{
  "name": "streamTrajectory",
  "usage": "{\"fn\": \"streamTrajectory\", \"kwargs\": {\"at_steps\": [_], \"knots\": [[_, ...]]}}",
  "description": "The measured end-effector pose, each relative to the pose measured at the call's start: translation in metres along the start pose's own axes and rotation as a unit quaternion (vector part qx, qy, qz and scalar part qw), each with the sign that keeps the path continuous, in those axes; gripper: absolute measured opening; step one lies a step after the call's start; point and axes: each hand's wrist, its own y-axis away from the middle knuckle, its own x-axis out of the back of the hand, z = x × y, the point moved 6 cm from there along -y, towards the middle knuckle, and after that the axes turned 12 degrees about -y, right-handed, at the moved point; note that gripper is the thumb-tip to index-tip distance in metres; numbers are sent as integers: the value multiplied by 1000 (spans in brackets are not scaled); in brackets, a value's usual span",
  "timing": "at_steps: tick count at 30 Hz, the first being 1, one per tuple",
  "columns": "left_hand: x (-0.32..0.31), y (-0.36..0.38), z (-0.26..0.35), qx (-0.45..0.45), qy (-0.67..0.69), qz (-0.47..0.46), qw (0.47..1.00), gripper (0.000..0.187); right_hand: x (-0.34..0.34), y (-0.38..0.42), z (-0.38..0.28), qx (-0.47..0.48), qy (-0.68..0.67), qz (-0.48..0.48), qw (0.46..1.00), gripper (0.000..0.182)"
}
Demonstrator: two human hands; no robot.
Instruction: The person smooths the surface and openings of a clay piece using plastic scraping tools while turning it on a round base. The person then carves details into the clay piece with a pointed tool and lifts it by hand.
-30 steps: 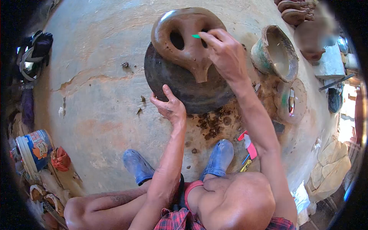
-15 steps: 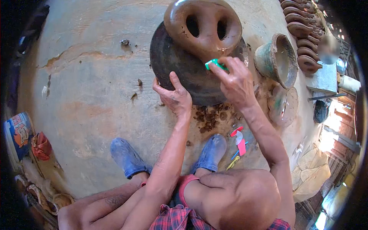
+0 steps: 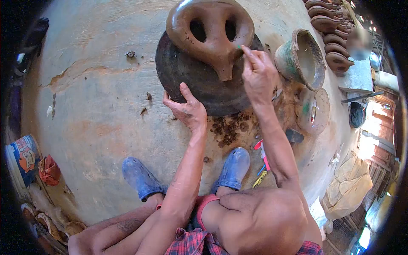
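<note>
A brown clay piece [image 3: 214, 32] with two oval holes and a narrow spout pointing toward me rests on a dark round wheel [image 3: 204, 95]. At the wheel's near left edge is my left hand [image 3: 189, 109], thumb and fingers apart against the rim. My right hand [image 3: 260, 72] is at the right side of the clay piece, its fingers pinched round a small green tool [image 3: 240, 47] that is mostly hidden by the fingers and meets the clay surface.
To the right stand a clay-smeared bucket [image 3: 293, 61] and a lower round container [image 3: 316, 111]. Several clay pieces [image 3: 338, 61] line the far right. Small colored tools [image 3: 260, 178] lie by my right shoe [image 3: 236, 168]. A blurred person [image 3: 360, 42] is at the upper right.
My right hand has moved up from the spout to the right side of the clay piece with the green tool. The view has shifted slightly; my left hand remains at the wheel's rim.
</note>
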Motion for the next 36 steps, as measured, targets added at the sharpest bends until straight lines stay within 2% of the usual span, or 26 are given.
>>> {"fn": "streamTrajectory", "kwargs": {"at_steps": [3,6,7,9,10,11,12,13,14,16,17,19,20,23,25,27,30,33,34,35,36], "knots": [[0,3,-3,20,-3,-8,1000,70,-3,16,-15,16,-11,-10,1000,33],[-2,2,-4,25,13,-13,1000,69,4,32,-32,79,-77,-125,986,29],[-2,2,-4,27,22,-18,999,70,13,28,-29,79,-76,-124,986,29],[-1,1,-3,12,20,-18,1000,72,25,26,-19,35,-93,-182,978,26],[0,0,-2,-4,18,-17,1000,75,31,20,-12,23,-95,-126,987,24],[3,-3,-2,-8,18,-19,1000,75,27,15,-4,21,-94,-122,988,24],[15,-6,10,-127,-64,32,989,84,27,10,10,-15,-91,-56,994,23],[22,-4,27,-245,-145,82,955,94,26,8,24,-54,-88,12,995,24],[25,-7,32,-255,-146,79,953,94,21,7,35,-59,-88,53,993,24],[21,-3,62,-390,-108,-28,914,115,11,5,45,-82,-69,94,990,24],[19,-1,69,-398,-111,-28,910,115,7,5,49,-98,-50,126,986,25],[0,7,79,-409,-210,-76,885,128,-3,4,44,-101,-74,151,981,27],[-4,6,76,-405,-222,-69,884,135,-9,7,38,-88,-69,126,986,28],[-11,3,69,-398,-228,-42,888,132,-9,17,11,-74,-67,92,991,30],[-13,5,68,-398,-234,-42,886,133,-10,23,-1,-61,-111,15,992,31],[-15,6,67,-398,-238,-41,885,133,-4,32,-6,-44,-132,-1,990,31],[-15,5,64,-394,-247,-36,885,136,6,38,-12,18,-178,-150,972,31],[-12,7,68,-406,-246,-33,880,140,23,26,7,19,-225,-195,954,29],[-11,8,71,-400,-240,-37,884,142,30,19,9,1,-176,-113,978,28],[-10,8,72,-394,-236,-41,888,144,24,14,5,5,-177,-115,977,28],[-10,9,71,-390,-236,-37,889,144,24,6,6,1,-120,-45,992,27]]}}
